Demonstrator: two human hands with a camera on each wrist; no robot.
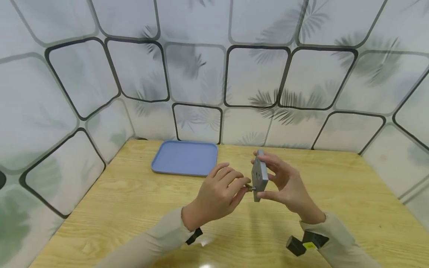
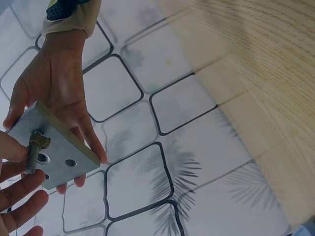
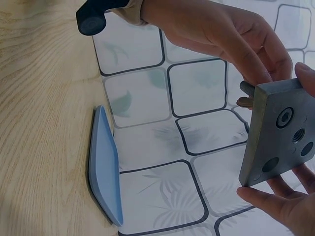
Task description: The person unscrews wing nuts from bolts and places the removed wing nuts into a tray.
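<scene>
Grey rectangular metal plate (image 3: 275, 142) raised above wood-grain table (image 1: 134, 193), right hand (image 1: 288, 190) gripping its edges; silver threaded bolt (image 2: 32, 160) inserted; brass-coloured winged nut (image 2: 45, 142) on shank, left hand (image 1: 216, 195) at it, pinch indeterminable; tightening judged outstanding

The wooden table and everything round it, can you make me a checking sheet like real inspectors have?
Surface: yellowish wood-grain table, with bright glare near the person.
Job's things: grey rectangular metal plate with round holes, held above the table; grey threaded metal bolt sticking out of one face, with a small brass-coloured metal piece on it.
Clutter: flat blue rectangular tray near the table's far edge.
Hands: right hand holds the plate; left hand is at the bolt, but whether it pinches it is hard to tell.
Cables: nothing seen.
Surroundings: pale backdrop with dark rounded squares and leaf shapes.
</scene>
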